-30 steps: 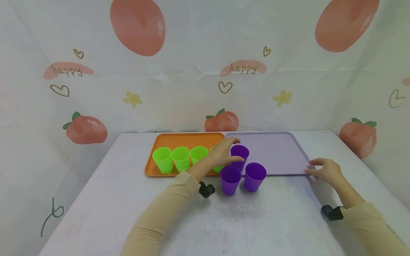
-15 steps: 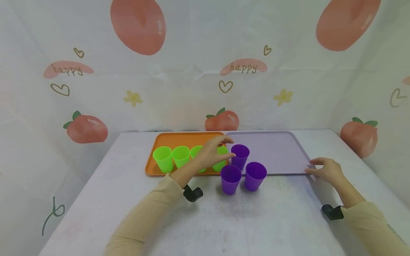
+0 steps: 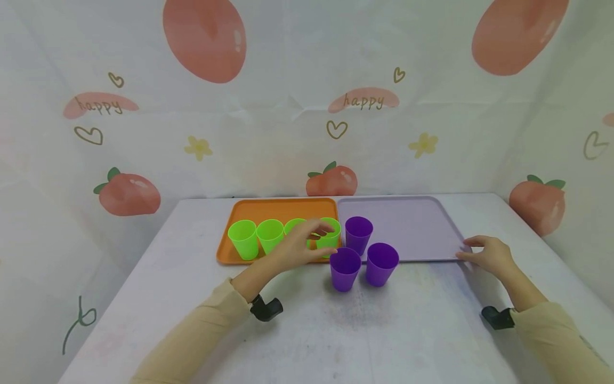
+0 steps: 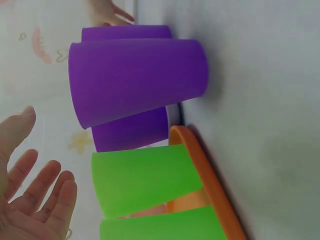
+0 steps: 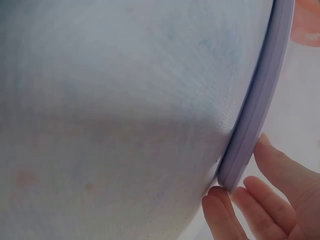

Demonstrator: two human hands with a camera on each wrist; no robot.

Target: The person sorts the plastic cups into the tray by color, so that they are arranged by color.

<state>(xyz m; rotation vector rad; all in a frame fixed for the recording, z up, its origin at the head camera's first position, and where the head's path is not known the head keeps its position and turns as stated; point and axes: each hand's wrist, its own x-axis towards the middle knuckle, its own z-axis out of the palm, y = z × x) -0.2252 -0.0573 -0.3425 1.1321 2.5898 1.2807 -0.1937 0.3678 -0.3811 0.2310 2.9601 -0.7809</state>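
My left hand (image 3: 298,246) hovers over the front right of the orange tray (image 3: 288,205), fingers spread and holding nothing. It partly hides two of the several green cups (image 3: 244,241) standing upright in a row on that tray. Nearest its thumb is a purple cup (image 3: 344,272) on the table; a second purple cup (image 3: 381,266) stands to the right of it. The third purple cup (image 3: 358,233) is upright at the left front of the lilac tray (image 3: 412,224). At that tray's front right corner, my right hand (image 3: 491,257) grips the rim (image 5: 252,110) between thumb and fingers.
Both trays lie side by side towards the back of the white table (image 3: 364,341). Behind them hangs a pale cloth (image 3: 268,138) with a printed fruit pattern. Each wrist wears a black camera (image 3: 266,308).
My left hand has drawn back leftward and toward me, away from the purple cup on the lilac tray. The cups and my right hand stay where they were.
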